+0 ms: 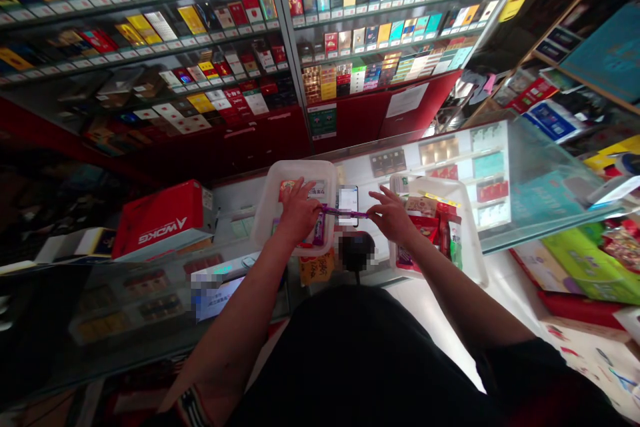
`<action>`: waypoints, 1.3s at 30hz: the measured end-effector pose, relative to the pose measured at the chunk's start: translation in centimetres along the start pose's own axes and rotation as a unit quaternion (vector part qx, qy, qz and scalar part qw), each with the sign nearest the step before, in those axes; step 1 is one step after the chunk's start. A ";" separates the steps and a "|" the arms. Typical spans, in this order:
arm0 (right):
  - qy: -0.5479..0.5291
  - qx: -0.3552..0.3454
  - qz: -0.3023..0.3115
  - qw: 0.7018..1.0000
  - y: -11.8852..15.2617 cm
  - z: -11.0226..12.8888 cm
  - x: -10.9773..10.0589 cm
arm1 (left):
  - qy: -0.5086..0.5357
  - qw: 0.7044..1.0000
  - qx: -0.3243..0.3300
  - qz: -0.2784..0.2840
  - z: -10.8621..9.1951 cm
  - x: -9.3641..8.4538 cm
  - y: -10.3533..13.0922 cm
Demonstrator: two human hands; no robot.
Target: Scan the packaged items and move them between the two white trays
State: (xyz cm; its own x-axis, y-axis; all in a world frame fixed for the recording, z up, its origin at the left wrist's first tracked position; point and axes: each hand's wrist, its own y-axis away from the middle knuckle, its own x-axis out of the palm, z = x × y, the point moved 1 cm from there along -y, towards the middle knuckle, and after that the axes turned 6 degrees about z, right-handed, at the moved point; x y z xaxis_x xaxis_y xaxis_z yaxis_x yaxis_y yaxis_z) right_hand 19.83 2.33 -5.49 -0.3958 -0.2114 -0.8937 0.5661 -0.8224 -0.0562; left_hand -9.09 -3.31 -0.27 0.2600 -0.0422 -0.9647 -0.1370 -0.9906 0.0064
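1. Head view: left hand (299, 213) and right hand (393, 217) each pinch one end of a thin purple strip (344, 213), stretched level between them above the glass counter (505, 213).
2. The strip hangs between two white trays (273, 200), over a phone (347, 203); it looks mid-handling, and any next move needs both pinches kept firm.
3. The strip's print is unreadable; the left fingertips are partly hidden, and tray contents blur.

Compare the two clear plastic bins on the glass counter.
The left clear plastic bin is mostly bare, holding only a few packets; the right clear plastic bin is crowded with red and green packets. The left hand rests over the left bin, the right hand over the right. Both sit on the glass counter.
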 end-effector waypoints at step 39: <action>0.025 0.051 -0.067 0.996 4.8 -10.9 -5.4 | 0.080 0.958 0.258 0.098 -20.9 6.8 0.3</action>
State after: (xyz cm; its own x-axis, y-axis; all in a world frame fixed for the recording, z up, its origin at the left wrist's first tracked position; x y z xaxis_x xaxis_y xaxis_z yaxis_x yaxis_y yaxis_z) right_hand 32.58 5.25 -5.79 -0.4251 -0.0713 -0.9024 0.4331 -0.8914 -0.1336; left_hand 12.57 -6.63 -1.34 0.3177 -0.2815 -0.9054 -0.6423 -0.7663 0.0129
